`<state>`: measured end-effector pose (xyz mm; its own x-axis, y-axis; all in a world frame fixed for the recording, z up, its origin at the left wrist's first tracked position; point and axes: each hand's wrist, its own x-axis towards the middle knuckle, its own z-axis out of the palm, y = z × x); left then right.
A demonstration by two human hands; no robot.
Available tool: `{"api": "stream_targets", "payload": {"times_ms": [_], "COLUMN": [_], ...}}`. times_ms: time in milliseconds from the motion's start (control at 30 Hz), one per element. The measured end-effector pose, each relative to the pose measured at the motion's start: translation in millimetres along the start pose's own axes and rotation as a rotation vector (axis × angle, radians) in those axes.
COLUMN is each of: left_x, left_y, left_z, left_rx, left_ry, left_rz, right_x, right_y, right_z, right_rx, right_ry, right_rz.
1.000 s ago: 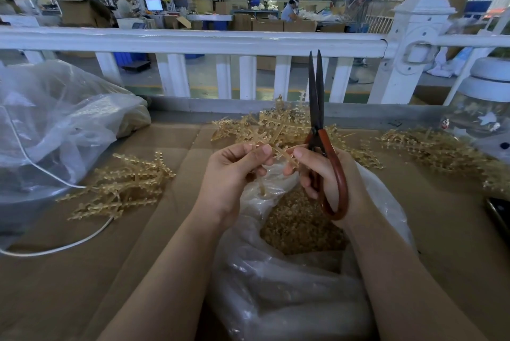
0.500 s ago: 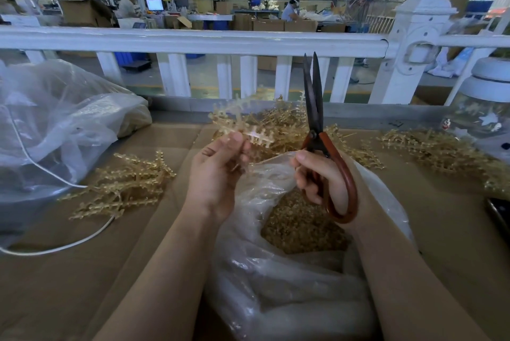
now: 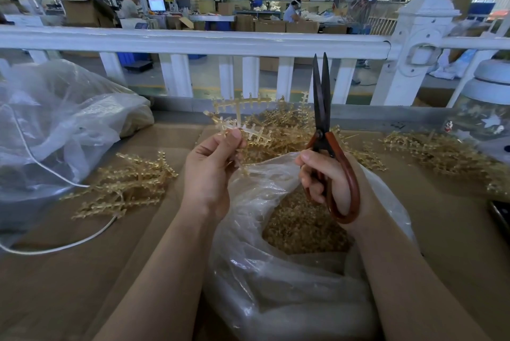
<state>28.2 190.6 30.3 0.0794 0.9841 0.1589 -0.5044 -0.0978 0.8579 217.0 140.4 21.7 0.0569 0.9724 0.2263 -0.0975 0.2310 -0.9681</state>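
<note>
My left hand (image 3: 211,172) pinches a translucent amber plastic sprue (image 3: 240,119) and holds it up above the table. My right hand (image 3: 328,183) grips red-handled scissors (image 3: 323,125), blades pointing up and almost closed, a hand's width right of the sprue. Below both hands lies an open clear plastic bag (image 3: 276,271) with many small amber pieces (image 3: 300,224) inside.
Heaps of amber sprues lie at the left (image 3: 124,188), behind my hands (image 3: 278,130) and at the right (image 3: 441,153) on the cardboard-covered table (image 3: 55,285). A big clear bag (image 3: 55,119) with a white cord (image 3: 66,246) sits left. A white railing (image 3: 220,42) stands behind.
My left hand has lifted the sprue up and away to the left of the scissors. My right hand with the scissors has stayed almost in place.
</note>
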Motion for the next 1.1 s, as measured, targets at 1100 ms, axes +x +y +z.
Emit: {"api": "stream_targets", "payload": {"times_ms": [1100], "left_x": [-11.2], "left_y": [-14.9], "left_z": [12.8], "left_rx": [0.722], "left_ry": [-0.218], "left_rz": [0.738], "right_x": [5.6], "right_y": [8.2], "right_z": [-1.1], "right_rx": [-0.147], "right_ry": [0.093], "right_rz": [0.1]}}
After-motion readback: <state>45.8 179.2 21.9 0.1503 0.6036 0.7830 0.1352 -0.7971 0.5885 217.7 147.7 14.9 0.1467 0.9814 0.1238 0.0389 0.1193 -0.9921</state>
